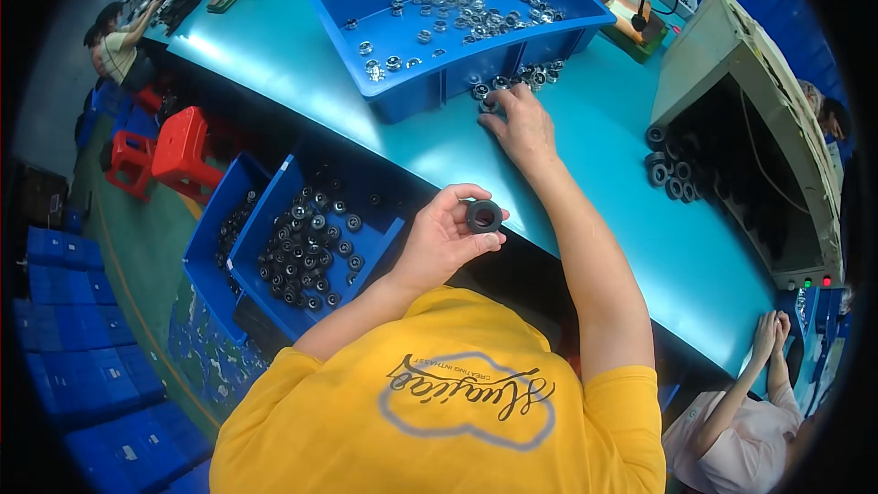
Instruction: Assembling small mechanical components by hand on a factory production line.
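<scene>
My left hand (446, 236) is closed around a black ring (484, 216) with a round hole, thumb and fingers on its sides, above the table's front edge. My right hand (519, 128) reaches forward to the table beside the blue bin (395, 106). Its thumb and index finger close on a small silver-and-black wheel hub (486, 106), partly covered by the fingers. More hubs (540, 79) like it lie in a row along the bin's near wall. Inside the bin are many loose shiny hubs (471, 7).
To my left, a lower blue crate (288, 174) holds many black-rimmed wheels (302, 247). Black rings (674, 174) pile at the opening of a cream machine (709, 46) on the right. Bench presses (631, 23) stand behind. Red stools (187, 151) and other people are nearby.
</scene>
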Available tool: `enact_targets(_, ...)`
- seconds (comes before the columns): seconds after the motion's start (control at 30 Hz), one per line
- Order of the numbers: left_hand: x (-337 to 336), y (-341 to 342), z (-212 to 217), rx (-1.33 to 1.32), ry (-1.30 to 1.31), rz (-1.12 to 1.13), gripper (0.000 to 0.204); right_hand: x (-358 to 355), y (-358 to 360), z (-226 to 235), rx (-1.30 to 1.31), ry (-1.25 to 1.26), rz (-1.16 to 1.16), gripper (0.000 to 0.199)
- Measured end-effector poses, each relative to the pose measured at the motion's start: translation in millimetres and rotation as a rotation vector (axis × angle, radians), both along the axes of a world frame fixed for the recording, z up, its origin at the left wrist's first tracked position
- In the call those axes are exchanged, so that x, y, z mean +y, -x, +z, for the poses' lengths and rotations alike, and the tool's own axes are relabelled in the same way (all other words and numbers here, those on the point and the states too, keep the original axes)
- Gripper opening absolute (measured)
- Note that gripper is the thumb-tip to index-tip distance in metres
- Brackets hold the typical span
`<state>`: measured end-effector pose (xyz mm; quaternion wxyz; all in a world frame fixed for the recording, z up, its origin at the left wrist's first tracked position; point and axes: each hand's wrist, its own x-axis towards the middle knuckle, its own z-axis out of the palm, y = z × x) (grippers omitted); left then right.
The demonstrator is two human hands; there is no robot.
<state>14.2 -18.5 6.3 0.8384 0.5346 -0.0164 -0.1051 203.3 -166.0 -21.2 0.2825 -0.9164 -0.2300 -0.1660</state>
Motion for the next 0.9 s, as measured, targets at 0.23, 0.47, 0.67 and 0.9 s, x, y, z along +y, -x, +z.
enact_targets(0.23, -4, -4, 1, 0.08, 0.015, -0.048, 0.05, -36, 33, 14, 0.454, -0.527, -0.041, 0.027)
enact_targets(0.47, -29, -15, -16, 0.07, 0.006, -0.15, 0.052, -111, 151, 20, 1.007, -1.37, 0.087, 0.031)
enact_targets(0.67, -52, -16, -21, 0.013, -0.05, -0.282, 0.057, -108, 199, 11, 0.935, -1.374, 0.048, 0.032)
enact_targets(0.9, -62, -14, -18, 0.031, -0.096, -0.373, 0.059, -112, 207, -3, 0.825, -1.332, -0.03, 0.027)
